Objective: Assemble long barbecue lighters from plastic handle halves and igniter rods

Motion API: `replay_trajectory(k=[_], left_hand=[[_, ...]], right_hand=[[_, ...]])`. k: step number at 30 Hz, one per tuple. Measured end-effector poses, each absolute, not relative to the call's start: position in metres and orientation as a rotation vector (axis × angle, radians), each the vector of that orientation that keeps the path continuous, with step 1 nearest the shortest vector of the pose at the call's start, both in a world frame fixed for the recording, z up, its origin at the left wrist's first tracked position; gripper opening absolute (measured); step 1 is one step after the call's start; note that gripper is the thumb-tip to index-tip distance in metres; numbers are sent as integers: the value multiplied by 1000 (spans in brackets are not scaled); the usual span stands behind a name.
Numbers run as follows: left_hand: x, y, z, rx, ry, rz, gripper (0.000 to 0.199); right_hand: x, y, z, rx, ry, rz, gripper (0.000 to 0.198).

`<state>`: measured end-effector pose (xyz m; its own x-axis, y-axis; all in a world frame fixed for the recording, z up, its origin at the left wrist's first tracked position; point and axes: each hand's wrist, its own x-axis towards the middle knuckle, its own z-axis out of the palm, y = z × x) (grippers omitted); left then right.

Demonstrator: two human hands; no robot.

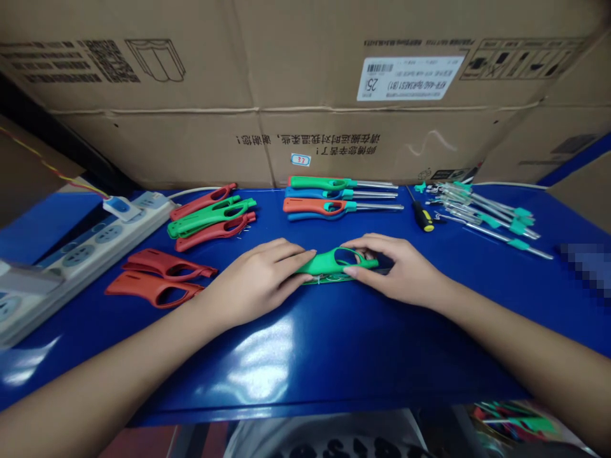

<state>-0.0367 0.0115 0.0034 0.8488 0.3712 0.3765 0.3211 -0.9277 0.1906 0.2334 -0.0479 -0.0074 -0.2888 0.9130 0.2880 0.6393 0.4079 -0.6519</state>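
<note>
In the middle of the table a green lighter casing (324,262) lies between my two hands, its oval trigger opening facing up. A gap runs along its near side, where a second green half and small metal parts show underneath. My left hand (262,277) closes its fingers over the wide handle end, hiding much of it. Around the narrow end, thumb and fingers of my right hand (403,267) pinch the casing beside the opening. Something dark shows under the right fingers; I cannot make out what it is.
Loose red and green casing halves (210,219) and orange-red ones (155,286) lie left, beside a white power strip (76,261). Assembled lighters (315,207) lie at the back. A screwdriver (422,216) and metal lighter tubes (496,219) lie right. A cardboard box (191,146) stands behind.
</note>
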Motion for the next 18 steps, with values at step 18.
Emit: replay_trajectory(k=[18], left_hand=[[-37, 13, 7, 2869, 545, 404, 26]], right_hand=[[241, -47, -5, -1312, -2471, 76, 29]])
